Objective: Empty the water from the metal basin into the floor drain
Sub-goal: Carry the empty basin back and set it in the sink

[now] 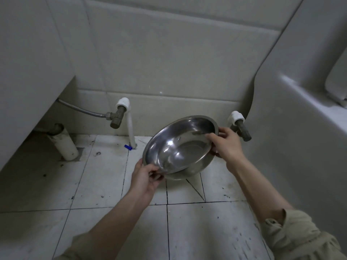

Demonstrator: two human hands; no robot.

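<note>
Head view: the metal basin hangs tilted above the tiled floor near mid-frame, with its mouth toward the camera and its low edge at 7 o'clock. The left hand pinches that low rim, thumb over it and fingers beneath. The right hand curls over the rim at 3 o'clock. Only a thin film of water seems to sit inside, though glare makes that unsure. No floor drain shows; it may lie under the basin.

The wet rim could slip from the left pinch, and runoff could miss the drain and spread over the tiles. The right knuckles sit close to the angle valve at 2 o'clock, so a swing there would knock it. The wall closes 12 o'clock and the white fixture closes 3. Open floor lies toward 6 and 9.
</note>
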